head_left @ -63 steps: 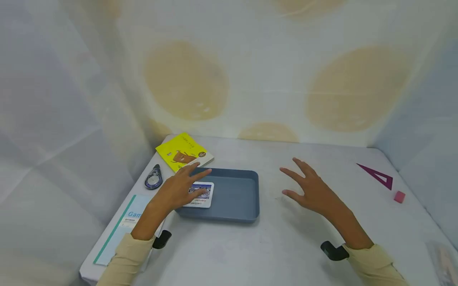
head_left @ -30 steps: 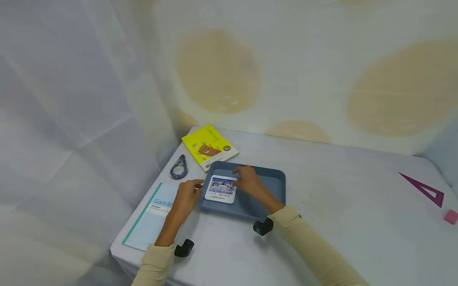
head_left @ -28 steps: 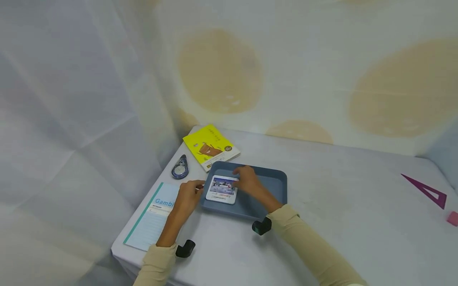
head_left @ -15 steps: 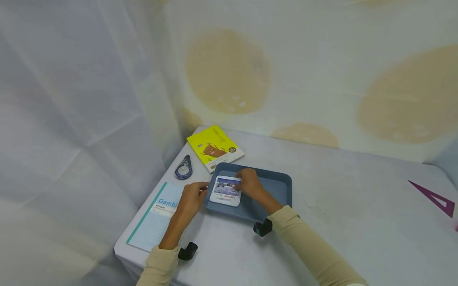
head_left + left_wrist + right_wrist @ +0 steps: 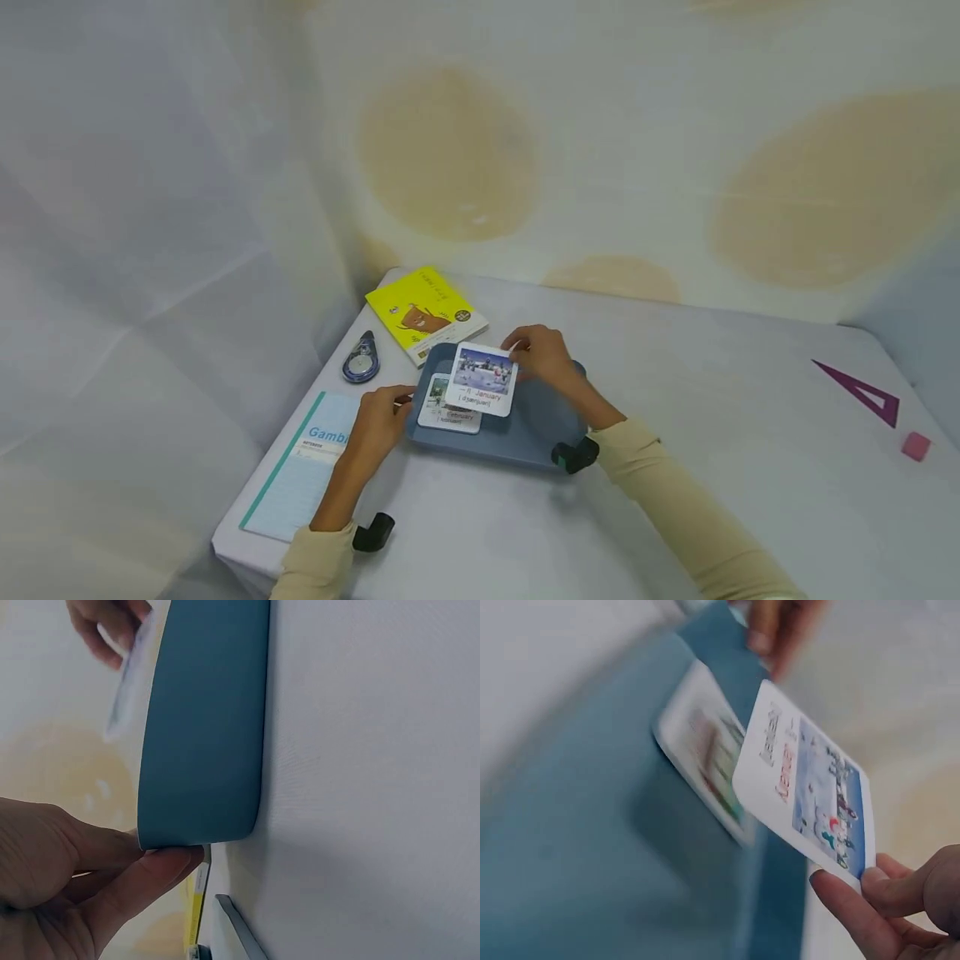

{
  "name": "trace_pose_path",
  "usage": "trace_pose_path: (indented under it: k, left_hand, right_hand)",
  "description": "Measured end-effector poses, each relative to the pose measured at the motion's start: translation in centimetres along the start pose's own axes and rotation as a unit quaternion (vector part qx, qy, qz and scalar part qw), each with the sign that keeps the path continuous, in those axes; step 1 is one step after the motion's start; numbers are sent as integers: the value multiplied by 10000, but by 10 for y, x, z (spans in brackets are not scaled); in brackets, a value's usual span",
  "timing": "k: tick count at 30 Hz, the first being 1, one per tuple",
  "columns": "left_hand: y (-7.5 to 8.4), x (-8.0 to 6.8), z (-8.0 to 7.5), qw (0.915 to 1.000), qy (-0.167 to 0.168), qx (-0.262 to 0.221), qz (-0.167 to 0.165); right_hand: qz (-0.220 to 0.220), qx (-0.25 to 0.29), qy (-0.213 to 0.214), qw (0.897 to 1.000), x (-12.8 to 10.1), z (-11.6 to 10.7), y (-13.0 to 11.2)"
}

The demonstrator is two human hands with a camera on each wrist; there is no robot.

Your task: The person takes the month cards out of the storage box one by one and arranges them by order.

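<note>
the january flashcard (image 5: 483,379) was pinched at its edge by the right hand (image 5: 546,357), held above the blue-grey tray (image 5: 542,417); inside, the february flashcard (image 5: 437,410) was partly hidden by it. the tray's end was gripped by the left hand (image 5: 377,423).

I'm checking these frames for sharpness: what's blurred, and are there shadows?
Head view: January card legible, soft shadow on the table beside the right sleeve. Left wrist view: January card blurred, tray crisp-edged. Right wrist view: January card mostly clear, February card and tray smeared.
</note>
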State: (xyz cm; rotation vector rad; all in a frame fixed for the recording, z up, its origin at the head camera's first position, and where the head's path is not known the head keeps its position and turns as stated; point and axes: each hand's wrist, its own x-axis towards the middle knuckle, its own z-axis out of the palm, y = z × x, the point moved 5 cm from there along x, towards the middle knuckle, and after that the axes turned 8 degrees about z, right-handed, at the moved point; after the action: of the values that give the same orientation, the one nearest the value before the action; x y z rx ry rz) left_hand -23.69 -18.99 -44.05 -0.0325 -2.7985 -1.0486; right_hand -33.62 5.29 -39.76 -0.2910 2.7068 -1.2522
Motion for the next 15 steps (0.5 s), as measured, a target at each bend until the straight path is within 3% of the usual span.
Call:
trace_pose_path:
  k: [3,9,12,15]
  left_hand:
    - [-3,-2,-2,10000,-82,-34,-31]
    - [-8,-2,-6,9997,-196,-125,-59]
    - [-10,0,-4,9993,-245,-290,-8]
    - [-10,1,1,9984,-270,-490,53]
  right_hand:
    - [127,92,183,9997,-5,-44,15]
    - [1016,-133,614,9928,-20,-130,73]
    - [1399,-238,653,9877,-32,-154,107]
    - [1800,-270,571,9816,-44,-163,138]
